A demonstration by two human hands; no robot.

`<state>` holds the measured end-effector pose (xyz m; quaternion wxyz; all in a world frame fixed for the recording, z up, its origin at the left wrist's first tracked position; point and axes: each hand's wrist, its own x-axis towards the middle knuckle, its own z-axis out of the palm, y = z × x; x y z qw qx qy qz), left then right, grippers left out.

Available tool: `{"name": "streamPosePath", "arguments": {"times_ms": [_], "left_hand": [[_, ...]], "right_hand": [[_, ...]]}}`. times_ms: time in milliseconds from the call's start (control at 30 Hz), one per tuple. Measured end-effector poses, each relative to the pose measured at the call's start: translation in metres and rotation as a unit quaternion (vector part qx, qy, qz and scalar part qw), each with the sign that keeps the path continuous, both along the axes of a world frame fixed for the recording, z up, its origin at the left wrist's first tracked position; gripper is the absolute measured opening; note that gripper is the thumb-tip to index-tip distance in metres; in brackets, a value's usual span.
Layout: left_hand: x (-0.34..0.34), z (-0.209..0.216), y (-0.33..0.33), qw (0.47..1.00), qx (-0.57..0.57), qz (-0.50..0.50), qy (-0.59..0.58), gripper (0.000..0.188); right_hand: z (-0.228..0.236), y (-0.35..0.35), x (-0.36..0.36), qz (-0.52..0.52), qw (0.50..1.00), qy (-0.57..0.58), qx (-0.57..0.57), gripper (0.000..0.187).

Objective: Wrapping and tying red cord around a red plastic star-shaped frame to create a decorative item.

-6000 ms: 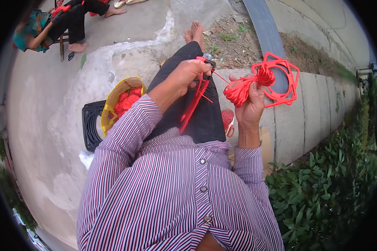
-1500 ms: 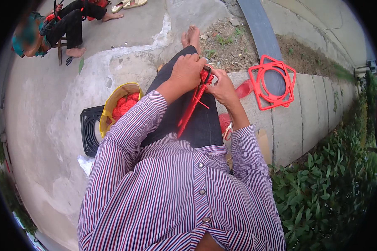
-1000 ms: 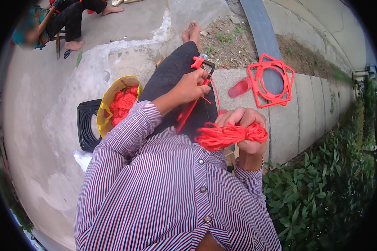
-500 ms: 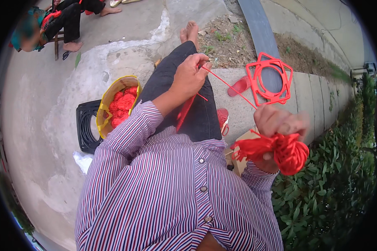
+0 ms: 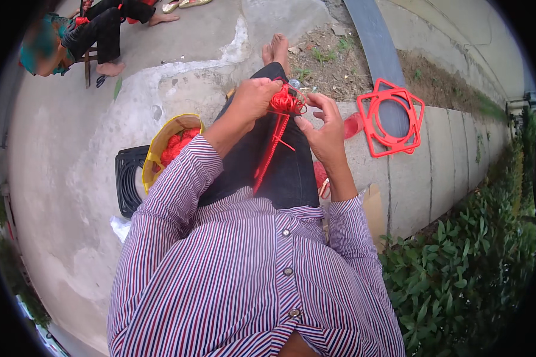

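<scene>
My left hand point(image 5: 255, 98) is closed in a pinch at the top of a red strip, gripping red cord there. Right beside its fingertips is a loose bundle of red cord point(image 5: 288, 102) above my lap. My right hand point(image 5: 326, 128) is just to the right of the bundle, thumb and fingers apart, with nothing plainly held. The narrow red strip point(image 5: 271, 153), edged with close stitches or wraps, runs down over my dark trousers. A short cord end sticks out from it to the right. Whatever lies under my left fingers is hidden.
On my left stand a yellow bag point(image 5: 153, 162) of red cord point(image 5: 178, 144) and black frames point(image 5: 127, 181). Red frames point(image 5: 393, 116) lie at right, near a pinkish-red object point(image 5: 352, 125). Scissors point(image 5: 324, 189) and cardboard point(image 5: 373, 214) are by my right side; bushes point(image 5: 452, 273) beyond. Another person point(image 5: 71, 47) sits far left.
My right hand has come from far right back to my lap, and the cord bundle it held is now next to my left hand. The right fingers have opened. The taut cord between the hands is gone.
</scene>
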<state>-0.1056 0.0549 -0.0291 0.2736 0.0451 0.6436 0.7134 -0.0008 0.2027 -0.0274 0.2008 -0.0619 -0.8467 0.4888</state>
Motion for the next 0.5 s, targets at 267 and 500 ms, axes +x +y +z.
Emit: {"name": "streamPosePath", "arguments": {"times_ms": [267,500], "left_hand": [[0.017,0.020,0.013,0.984,0.070,-0.082,-0.139,0.027],[0.014,-0.004,0.021,0.976,-0.019,-0.100,-0.195,0.025]], "right_hand": [[0.041,0.008,0.033,0.047,0.891,0.136,-0.430,0.017],[0.074,0.044,0.137,0.157,0.787,0.143,-0.579,0.031]]}}
